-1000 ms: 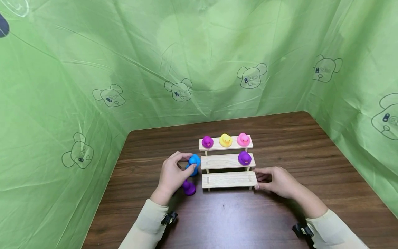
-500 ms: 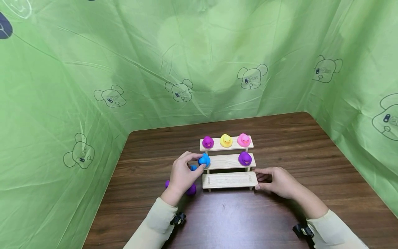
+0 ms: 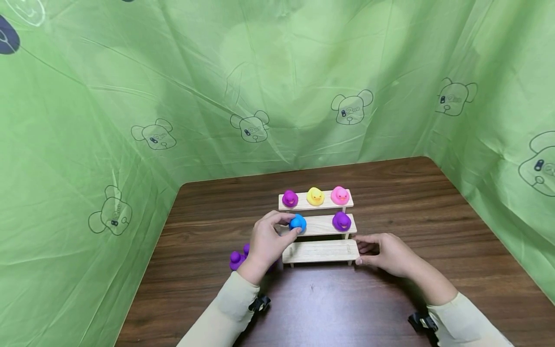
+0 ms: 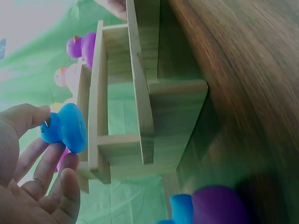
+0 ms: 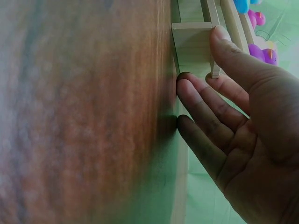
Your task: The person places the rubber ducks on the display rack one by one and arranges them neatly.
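My left hand (image 3: 270,240) pinches a blue rubber duck (image 3: 297,223) between thumb and fingers, over the left part of the middle step of a three-step wooden display stand (image 3: 321,251). In the left wrist view, a slim gap shows between the blue duck's base (image 4: 80,128) and the step. My right hand (image 3: 387,253) holds the right end of the lowest step, thumb in front and fingers behind. A purple duck (image 3: 341,221) sits at the middle step's right end. On the top step stand a purple duck (image 3: 290,198), a yellow duck (image 3: 315,196) and a pink duck (image 3: 340,195).
Left of the stand, purple ducks (image 3: 236,260) rest on the brown wooden table (image 3: 433,207), partly behind my left hand. Another blue duck (image 4: 181,208) shows there in the left wrist view. Green curtains (image 3: 295,120) enclose the table's back and sides.
My left hand has carried the blue duck rightward from beside the stand to over the middle step. The purple ducks behind it have come into view. My right hand stays in place.
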A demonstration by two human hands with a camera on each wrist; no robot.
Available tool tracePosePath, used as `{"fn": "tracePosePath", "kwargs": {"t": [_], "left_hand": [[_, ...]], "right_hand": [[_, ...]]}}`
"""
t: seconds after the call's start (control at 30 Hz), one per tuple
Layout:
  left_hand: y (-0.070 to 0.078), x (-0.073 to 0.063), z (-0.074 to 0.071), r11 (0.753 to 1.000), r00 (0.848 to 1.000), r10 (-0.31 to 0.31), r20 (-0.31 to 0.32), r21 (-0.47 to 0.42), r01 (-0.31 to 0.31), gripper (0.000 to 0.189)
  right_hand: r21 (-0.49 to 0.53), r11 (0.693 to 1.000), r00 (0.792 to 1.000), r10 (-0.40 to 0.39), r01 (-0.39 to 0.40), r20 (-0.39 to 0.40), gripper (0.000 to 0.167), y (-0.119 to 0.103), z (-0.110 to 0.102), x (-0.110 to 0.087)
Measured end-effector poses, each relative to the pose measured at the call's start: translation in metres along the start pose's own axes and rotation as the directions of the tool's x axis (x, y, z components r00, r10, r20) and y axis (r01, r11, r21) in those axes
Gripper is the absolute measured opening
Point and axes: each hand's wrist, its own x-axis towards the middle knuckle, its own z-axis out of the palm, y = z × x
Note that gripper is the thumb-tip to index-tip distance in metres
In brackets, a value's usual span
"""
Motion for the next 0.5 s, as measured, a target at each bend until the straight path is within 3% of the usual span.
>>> {"fn": "tracePosePath", "kwargs": {"t": [0.5], "left_hand": [[0.012,0.011,0.025,0.995,0.995,0.090,0.032,0.030,-0.091,0.030]], "right_hand": [[-0.008,1.000,1.000,0.018,-0.018,0.009,0.065,0.001,0.000,0.000]]}}
